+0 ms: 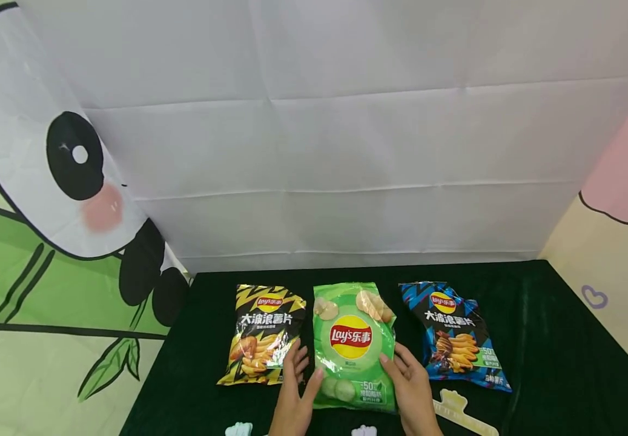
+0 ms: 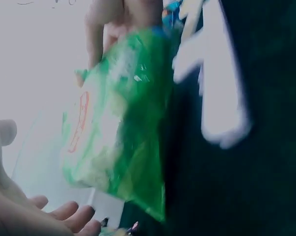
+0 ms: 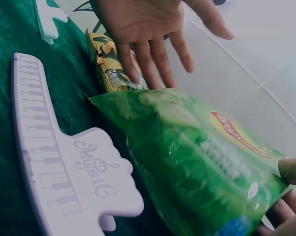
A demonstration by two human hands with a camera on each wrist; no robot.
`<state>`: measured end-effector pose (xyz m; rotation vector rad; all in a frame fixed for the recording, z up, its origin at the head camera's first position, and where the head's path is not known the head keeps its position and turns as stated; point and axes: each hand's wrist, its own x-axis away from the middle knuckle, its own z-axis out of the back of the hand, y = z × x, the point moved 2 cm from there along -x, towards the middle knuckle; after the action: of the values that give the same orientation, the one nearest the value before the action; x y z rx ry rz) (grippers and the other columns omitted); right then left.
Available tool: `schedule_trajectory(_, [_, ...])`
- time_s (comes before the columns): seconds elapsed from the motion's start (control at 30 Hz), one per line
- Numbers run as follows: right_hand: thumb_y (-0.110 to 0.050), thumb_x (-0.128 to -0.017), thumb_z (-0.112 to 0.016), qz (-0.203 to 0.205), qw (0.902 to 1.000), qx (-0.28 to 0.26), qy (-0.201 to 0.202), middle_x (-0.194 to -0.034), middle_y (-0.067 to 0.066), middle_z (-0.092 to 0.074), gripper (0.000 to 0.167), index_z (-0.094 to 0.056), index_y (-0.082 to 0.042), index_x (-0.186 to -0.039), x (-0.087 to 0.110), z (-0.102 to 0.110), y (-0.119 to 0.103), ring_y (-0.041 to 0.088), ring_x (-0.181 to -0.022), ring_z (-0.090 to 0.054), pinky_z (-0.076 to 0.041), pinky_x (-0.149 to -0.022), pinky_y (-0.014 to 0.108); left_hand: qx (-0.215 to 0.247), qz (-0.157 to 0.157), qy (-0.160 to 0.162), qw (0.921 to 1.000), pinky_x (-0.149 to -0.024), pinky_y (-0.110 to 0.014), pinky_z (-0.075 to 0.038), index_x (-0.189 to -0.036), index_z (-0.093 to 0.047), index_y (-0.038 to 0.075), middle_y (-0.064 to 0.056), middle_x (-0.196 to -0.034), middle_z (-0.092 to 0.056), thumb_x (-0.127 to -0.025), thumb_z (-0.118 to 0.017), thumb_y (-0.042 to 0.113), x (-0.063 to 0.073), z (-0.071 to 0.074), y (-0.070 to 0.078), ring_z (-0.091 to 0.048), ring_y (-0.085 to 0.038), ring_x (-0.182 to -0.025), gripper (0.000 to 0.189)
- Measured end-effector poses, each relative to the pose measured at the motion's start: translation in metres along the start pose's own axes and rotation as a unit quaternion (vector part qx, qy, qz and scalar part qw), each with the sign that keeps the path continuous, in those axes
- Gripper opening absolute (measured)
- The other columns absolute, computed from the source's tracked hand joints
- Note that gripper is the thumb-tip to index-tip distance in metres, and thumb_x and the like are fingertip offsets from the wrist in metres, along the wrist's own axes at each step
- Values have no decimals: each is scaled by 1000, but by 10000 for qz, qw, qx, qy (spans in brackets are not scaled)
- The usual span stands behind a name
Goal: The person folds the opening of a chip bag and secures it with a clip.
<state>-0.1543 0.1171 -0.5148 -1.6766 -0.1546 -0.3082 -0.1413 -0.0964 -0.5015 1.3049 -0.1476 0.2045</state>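
A green bag of potato chips [image 1: 353,369] lies in the middle of the dark cloth, between both hands. My right hand [image 1: 416,393] pinches its right edge; in the right wrist view the thumb is on the front and the fingers go behind the bag [image 3: 187,157]. Beside the left edge is my left hand [image 1: 292,402], fingers spread and fairly straight. In the left wrist view this hand [image 2: 30,209] stands apart from the bag [image 2: 123,128] and holds nothing.
A yellow-and-black chip bag [image 1: 264,339] lies left, a blue-and-black one [image 1: 450,339] right. Nearer are a cream clip [image 1: 463,415], a mint clip [image 1: 239,429] and a lilac "Music" clip [image 3: 54,157] with piano keys. A white backdrop [image 1: 314,151] stands behind the table.
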Motion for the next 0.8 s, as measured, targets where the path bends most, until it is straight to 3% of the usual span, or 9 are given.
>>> schedule_trajectory(0.1, [-27, -101, -62, 77, 9999, -87, 0, -144, 20, -58, 51, -47, -9, -146, -1, -2, -3, 15, -112, -69, -60, -89, 31, -245, -348, 267, 9987, -117, -68, -28, -157, -19, 17, -19, -163, -28, -100, -56, 51, -7, 10, 12, -33, -45, -147, 76])
schedule_trajectory(0.17, [-23, -102, -61, 104, 9999, -115, 5, -144, 19, -59, 48, -48, -8, -146, -2, -3, -5, 13, -111, -69, -60, -88, 29, -439, -806, 375, 9951, -119, -67, -27, -157, -22, 19, -15, -164, -27, -101, -57, 46, -14, 19, 24, -31, -41, -149, 71])
schedule_trajectory(0.23, [-21, -103, -59, 112, 9998, -133, 28, -144, 19, -59, 46, -48, -7, -145, -2, -3, -6, 13, -111, -69, -60, -88, 28, -717, -1419, 431, 9863, -119, -67, -26, -156, -26, 20, -12, -164, -28, -101, -58, 41, -23, 26, 39, -31, -38, -149, 67])
schedule_trajectory(0.33, [-21, -103, -59, 138, 9998, -153, 71, -144, 18, -59, 45, -49, -7, -145, -2, -2, -7, 11, -111, -69, -60, -88, 27, -1216, -2270, 405, 9654, -119, -68, -26, -153, -35, 21, -11, -163, -31, -101, -60, 36, -41, 32, 64, -32, -37, -150, 60])
schedule_trajectory(0.47, [-25, -102, -61, 121, 9996, -189, 195, -142, 18, -61, 46, -51, -8, -143, -1, -2, -8, 10, -110, -69, -60, -88, 26, -2002, -3138, 47, 9281, -118, -66, -29, -145, -49, 15, -13, -157, -43, -103, -56, 35, -69, 32, 97, -38, -38, -146, 47])
schedule_trajectory(0.57, [-26, -101, -63, 75, 9994, -224, 257, -141, 18, -61, 47, -51, -7, -143, 1, -1, -7, 9, -108, -69, -60, -87, 26, -2558, -3403, -354, 9042, -116, -60, -36, -138, -59, 15, -10, -146, -57, -104, -54, 35, -84, 29, 114, -48, -34, -140, 39])
schedule_trajectory(0.67, [-25, -101, -62, 87, 9995, -220, 208, -140, 18, -62, 48, -51, -5, -143, 3, 0, -7, 9, -108, -69, -59, -88, 26, -2847, -3311, -755, 8965, -111, -52, -45, -132, -65, 21, -2, -136, -66, -103, -56, 36, -90, 24, 125, -58, -28, -132, 33])
schedule_trajectory(0.8, [-24, -101, -61, 92, 9996, -175, 180, -133, 12, -67, 45, -53, -4, -140, 4, 0, -7, 7, -105, -69, -59, -87, 24, -2874, -3237, -1193, 8935, -105, -48, -51, -128, -68, 25, 0, -133, -68, -102, -59, 34, -88, 16, 134, -62, -24, -126, 29])
